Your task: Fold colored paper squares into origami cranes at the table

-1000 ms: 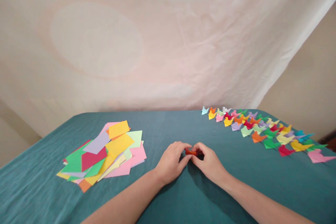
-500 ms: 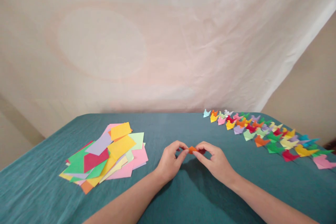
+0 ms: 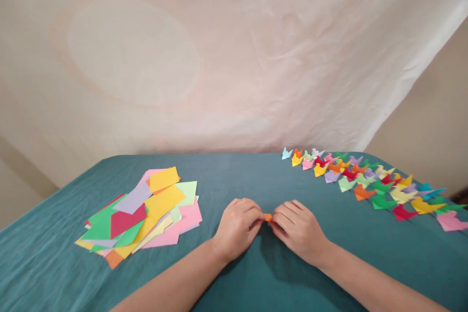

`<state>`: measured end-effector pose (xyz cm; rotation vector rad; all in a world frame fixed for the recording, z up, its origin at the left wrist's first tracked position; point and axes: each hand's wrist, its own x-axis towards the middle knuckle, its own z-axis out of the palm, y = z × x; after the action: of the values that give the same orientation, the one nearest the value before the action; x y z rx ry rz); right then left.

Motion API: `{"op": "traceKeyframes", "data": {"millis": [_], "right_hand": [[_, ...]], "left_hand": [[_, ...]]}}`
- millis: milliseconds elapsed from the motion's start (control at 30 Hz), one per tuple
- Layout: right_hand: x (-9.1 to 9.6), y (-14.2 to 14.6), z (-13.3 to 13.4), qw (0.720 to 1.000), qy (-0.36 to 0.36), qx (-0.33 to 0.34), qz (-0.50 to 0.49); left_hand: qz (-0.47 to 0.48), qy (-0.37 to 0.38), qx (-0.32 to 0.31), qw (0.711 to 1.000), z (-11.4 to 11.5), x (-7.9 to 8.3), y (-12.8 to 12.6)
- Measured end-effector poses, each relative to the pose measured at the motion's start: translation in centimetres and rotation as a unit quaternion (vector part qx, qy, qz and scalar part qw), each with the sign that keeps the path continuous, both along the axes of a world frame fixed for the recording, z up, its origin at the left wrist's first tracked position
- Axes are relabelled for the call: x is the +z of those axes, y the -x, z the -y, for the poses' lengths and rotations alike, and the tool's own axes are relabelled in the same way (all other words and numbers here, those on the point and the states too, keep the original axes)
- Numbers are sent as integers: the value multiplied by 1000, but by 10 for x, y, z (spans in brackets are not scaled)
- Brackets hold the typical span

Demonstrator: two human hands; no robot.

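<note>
A small folded orange paper (image 3: 268,217) is pinched between my two hands, low over the teal cloth (image 3: 256,278). My left hand (image 3: 238,226) has its fingers curled over the paper's left end. On the other side my right hand (image 3: 298,230) grips the right end with bent fingers. Most of the paper is hidden under the fingertips; only a small orange tip shows between them.
A loose pile of coloured paper squares (image 3: 141,212) lies to the left. Rows of several folded paper birds (image 3: 369,183) run along the right side toward the table's edge. A pale sheet (image 3: 219,58) hangs behind the table.
Both hands had lifted the orange paper slightly and spread their fingers; now they have come back down to the cloth and closed over it, hiding most of it.
</note>
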<state>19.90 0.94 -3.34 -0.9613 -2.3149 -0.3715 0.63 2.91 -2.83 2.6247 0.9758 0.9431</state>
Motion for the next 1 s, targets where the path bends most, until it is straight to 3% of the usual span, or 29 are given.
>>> {"op": "traceKeyframes", "data": {"millis": [200, 433, 700, 1000], "right_hand": [[-2, -2, -1, 999, 16, 10, 43], [-9, 1, -3, 997, 6, 3, 79], [-2, -19, -5, 993, 103, 40, 42], [2, -37, -13, 989, 71, 91, 95]], "left_hand": [[-43, 21, 24, 999, 1, 2, 0], [-93, 23, -16, 995, 4, 6, -2], [-125, 20, -11, 992, 6, 10, -1], [-116, 33, -15, 993, 3, 9, 0]]}}
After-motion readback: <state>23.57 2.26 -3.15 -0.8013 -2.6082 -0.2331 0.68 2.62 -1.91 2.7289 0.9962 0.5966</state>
